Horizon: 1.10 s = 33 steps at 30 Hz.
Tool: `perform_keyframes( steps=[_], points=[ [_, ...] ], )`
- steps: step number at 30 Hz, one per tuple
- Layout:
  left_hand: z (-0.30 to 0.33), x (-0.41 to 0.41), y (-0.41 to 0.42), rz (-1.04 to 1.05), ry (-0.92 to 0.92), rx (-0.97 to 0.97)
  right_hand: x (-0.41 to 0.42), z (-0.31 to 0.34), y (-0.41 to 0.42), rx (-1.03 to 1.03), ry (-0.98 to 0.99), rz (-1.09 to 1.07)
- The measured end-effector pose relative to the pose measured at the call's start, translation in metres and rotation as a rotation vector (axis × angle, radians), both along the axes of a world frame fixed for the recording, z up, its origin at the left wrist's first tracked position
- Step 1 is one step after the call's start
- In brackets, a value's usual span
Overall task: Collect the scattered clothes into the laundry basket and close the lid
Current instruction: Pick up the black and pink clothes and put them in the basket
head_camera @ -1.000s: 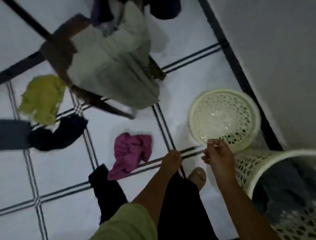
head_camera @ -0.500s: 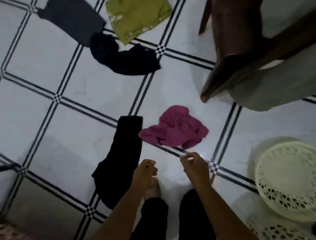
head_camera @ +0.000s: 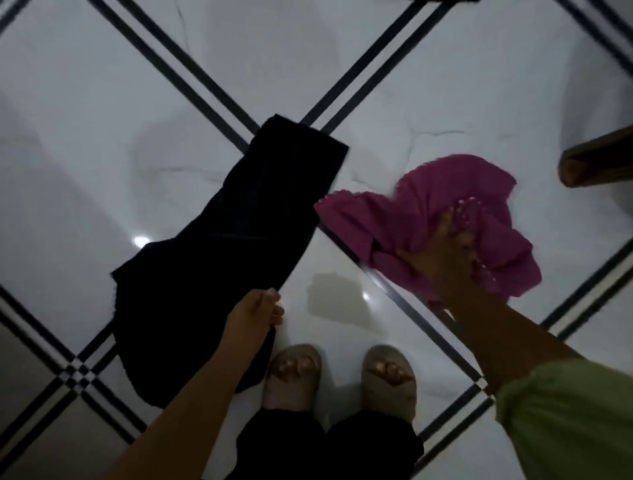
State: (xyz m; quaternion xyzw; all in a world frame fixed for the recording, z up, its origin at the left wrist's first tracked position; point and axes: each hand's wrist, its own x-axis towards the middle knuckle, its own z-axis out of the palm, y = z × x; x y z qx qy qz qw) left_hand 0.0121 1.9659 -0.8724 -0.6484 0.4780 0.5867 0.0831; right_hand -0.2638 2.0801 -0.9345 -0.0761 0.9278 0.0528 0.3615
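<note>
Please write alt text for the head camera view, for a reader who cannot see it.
Seen from above, the right hand grips a crumpled magenta garment while the left hand pinches the edge of a dark garment, both on a white tiled floor. Two sandalled feet stand below.

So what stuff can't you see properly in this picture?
- Laundry basket and lid: outside the head view, so how full it is cannot be told.
- Brown wooden piece: cut off by the right edge.
- Dark shape: cut off by the top edge.
- Black garment: too dark to name; left hand covers its edge.
- Right hand: fingers buried in the pink cloth.
</note>
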Motion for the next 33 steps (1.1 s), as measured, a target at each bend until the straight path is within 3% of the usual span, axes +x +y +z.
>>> perform_keyframes(
  steps=[3, 5, 8, 10, 11, 13, 14, 16, 18, 21, 24, 27, 31, 33],
  points=[
    [0.001, 0.001, 0.01, 0.089, 0.001, 0.039, 0.018, 0.0, 0.003, -0.15, -0.033, 0.255],
    [0.018, 0.001, 0.013, 0.121, -0.003, 0.176, 0.044, 0.029, -0.006, -0.358, -0.252, 0.306],
    [0.05, 0.005, 0.018, 0.416, 0.19, 0.591, 0.114, 0.098, -0.025, -0.464, -0.839, 0.133],
    [0.064, 0.029, 0.021, 0.552, 0.215, 0.601, 0.157, 0.131, -0.036, -0.399, -1.192, -0.062],
    [0.073, 0.045, 0.02, 0.606, 0.183, 0.503, 0.17, 0.138, -0.043, -0.389, -1.244, -0.189],
    [0.082, 0.081, 0.021, 0.776, 0.064, 0.269, 0.172, 0.141, -0.06, -0.435, -1.114, -0.46],
    [0.086, 0.101, 0.019, 0.892, 0.024, 0.174, 0.168, 0.137, -0.072, -0.479, -0.945, -0.452],
    [0.078, 0.151, 0.012, 1.115, -0.067, 0.017, 0.16, 0.12, -0.103, -0.546, -0.614, -0.22],
    [0.051, 0.198, 0.015, 1.186, -0.203, -0.092, 0.157, 0.091, -0.137, -0.559, -0.419, 0.117],
    [0.018, 0.221, 0.004, 1.141, -0.276, -0.177, 0.155, 0.045, -0.186, -0.322, -0.294, 0.517],
    [-0.019, 0.212, -0.008, 1.085, -0.21, -0.115, 0.171, 0.01, -0.206, -0.179, -0.309, 0.589],
    [-0.046, 0.202, -0.005, 1.052, -0.129, 0.026, 0.208, -0.008, -0.19, -0.296, -0.36, 0.637],
    [-0.022, 0.183, 0.008, 1.097, -0.027, 0.166, 0.244, 0.003, -0.148, -0.351, -0.814, 0.215],
    [0.006, 0.172, 0.017, 1.1, 0.045, 0.253, 0.243, 0.021, -0.131, -0.309, -0.928, 0.07]
  ],
)
